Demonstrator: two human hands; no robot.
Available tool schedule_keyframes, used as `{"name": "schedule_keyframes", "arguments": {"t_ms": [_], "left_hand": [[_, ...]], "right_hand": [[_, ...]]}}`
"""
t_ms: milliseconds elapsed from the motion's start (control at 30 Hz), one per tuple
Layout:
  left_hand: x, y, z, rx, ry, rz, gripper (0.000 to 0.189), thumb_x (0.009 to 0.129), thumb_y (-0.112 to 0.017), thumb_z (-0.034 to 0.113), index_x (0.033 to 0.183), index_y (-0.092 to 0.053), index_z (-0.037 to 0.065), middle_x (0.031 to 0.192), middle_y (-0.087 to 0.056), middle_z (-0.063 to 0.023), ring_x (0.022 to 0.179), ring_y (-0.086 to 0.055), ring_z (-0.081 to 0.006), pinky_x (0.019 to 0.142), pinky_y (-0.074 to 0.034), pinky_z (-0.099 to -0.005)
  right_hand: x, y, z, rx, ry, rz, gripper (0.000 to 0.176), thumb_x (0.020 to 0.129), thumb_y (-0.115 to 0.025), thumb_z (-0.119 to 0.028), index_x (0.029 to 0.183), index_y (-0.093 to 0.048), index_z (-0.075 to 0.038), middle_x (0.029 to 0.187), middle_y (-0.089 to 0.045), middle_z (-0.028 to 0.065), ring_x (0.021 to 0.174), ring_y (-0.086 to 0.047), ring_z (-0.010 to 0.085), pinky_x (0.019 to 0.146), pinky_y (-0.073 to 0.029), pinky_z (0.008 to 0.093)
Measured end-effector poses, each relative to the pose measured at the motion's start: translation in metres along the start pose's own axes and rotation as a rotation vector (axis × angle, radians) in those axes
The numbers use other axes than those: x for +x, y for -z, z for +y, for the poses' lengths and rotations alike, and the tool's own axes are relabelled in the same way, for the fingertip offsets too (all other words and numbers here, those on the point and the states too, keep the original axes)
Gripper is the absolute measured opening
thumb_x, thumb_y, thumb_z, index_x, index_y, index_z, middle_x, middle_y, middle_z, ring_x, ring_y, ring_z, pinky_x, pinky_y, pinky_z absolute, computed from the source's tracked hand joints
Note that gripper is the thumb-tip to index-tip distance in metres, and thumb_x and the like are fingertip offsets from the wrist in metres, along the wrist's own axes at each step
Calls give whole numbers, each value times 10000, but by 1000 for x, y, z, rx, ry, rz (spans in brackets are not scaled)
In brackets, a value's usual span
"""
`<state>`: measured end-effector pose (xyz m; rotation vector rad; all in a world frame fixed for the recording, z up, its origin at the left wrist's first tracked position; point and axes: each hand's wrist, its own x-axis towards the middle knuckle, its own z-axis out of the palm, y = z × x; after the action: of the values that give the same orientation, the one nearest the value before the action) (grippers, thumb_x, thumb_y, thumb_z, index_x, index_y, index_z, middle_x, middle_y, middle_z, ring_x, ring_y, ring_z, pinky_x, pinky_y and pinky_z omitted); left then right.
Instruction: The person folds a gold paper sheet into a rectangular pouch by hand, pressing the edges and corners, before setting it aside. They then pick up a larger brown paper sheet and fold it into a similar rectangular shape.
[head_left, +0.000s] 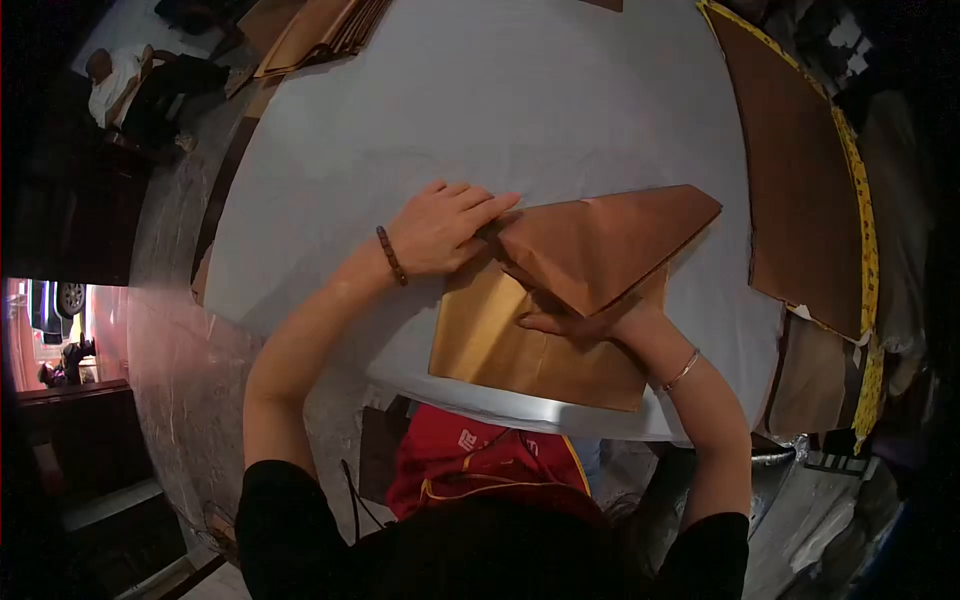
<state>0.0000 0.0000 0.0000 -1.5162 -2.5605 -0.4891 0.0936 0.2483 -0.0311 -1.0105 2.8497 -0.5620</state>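
Note:
A folded brown paper sheet (480, 320) lies near the front edge of the table, with a darker pointed flap (610, 235) raised across its upper part. My left hand (445, 228), with a beaded bracelet at the wrist, grips the flap's left end between thumb and fingers. Its index finger stretches along the top edge. My right hand (625, 325) reaches in from the lower right, beneath the flap. Its thumb is stretched out over the lower paper layer, while the flap hides the other fingers.
The pale covered table (480, 110) bears a brown paper stack (325, 35) at the far left. A large brown board (800, 170) edged with yellow tape (862, 220) stands along the right. A seated person (135, 90) is at the upper left, beside the floor (185, 270).

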Motion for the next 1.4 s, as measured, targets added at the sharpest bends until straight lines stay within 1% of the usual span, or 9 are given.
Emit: {"name": "schedule_keyframes", "arguments": {"t_ms": [67,267,400,433,567,1000,1133,1300,1400], "left_hand": [[-3,-11,8,107,-17,82,516,804,-646,212,1302,-530,147,962,-590,-16,880,-571,-204,782,-437,-333],[-9,-22,-3,229,-112,256,329,758,-683,160,1085,-669,134,888,-625,43,758,-577,-145,673,-449,-271],[-7,-21,-5,208,-159,301,346,744,-709,152,1087,-666,137,929,-637,36,783,-589,-130,672,-449,-268],[-4,-19,-2,219,-176,307,356,739,-717,147,1091,-665,138,940,-640,33,794,-593,-125,674,-450,-268],[11,-13,15,234,-308,377,375,751,-702,141,1123,-659,118,945,-636,29,802,-588,-121,690,-451,-273],[36,-12,63,180,-355,416,235,757,-631,88,988,-670,78,911,-634,-21,751,-576,-147,612,-397,-279],[42,-14,70,172,-342,416,234,756,-632,93,985,-675,77,903,-638,-30,762,-587,-153,599,-397,-283],[62,-26,78,100,-278,383,280,747,-646,109,1024,-692,94,888,-634,-28,770,-589,-195,630,-420,-297],[52,-12,71,-87,-253,387,330,749,-607,145,1073,-662,111,936,-623,-11,844,-588,-183,661,-428,-320]], "right_hand": [[0,1,-2,-60,19,-22,761,818,-598,-646,1434,-406,-242,1453,-407,45,1333,-375,294,1121,-274,452],[-12,0,5,506,-171,92,919,757,-657,-673,1460,-349,-167,1487,-362,62,1375,-324,262,1142,-241,415],[-9,6,2,638,-212,-17,823,829,-633,-598,1472,-332,-181,1490,-361,45,1388,-314,235,1136,-254,392],[-6,11,-2,196,-108,-20,790,832,-635,-585,1457,-361,-186,1484,-371,50,1373,-336,255,1124,-279,406],[2,9,-2,220,94,29,733,851,-615,-568,1410,-413,-139,1401,-455,91,1289,-427,286,1093,-332,401],[0,-16,7,192,100,181,581,822,-692,-429,1311,-522,-165,1315,-525,79,1250,-470,289,1069,-369,420],[2,-19,11,429,74,-5,577,808,-697,-460,1292,-547,-184,1321,-520,76,1246,-470,304,1072,-370,428],[-1,1,0,126,127,240,586,789,-699,-505,1218,-601,-118,1241,-582,102,1161,-508,303,1001,-406,412],[-8,-21,16,114,125,65,624,844,-614,-554,1353,-494,-213,1377,-484,63,1285,-420,301,1106,-320,435]]}}
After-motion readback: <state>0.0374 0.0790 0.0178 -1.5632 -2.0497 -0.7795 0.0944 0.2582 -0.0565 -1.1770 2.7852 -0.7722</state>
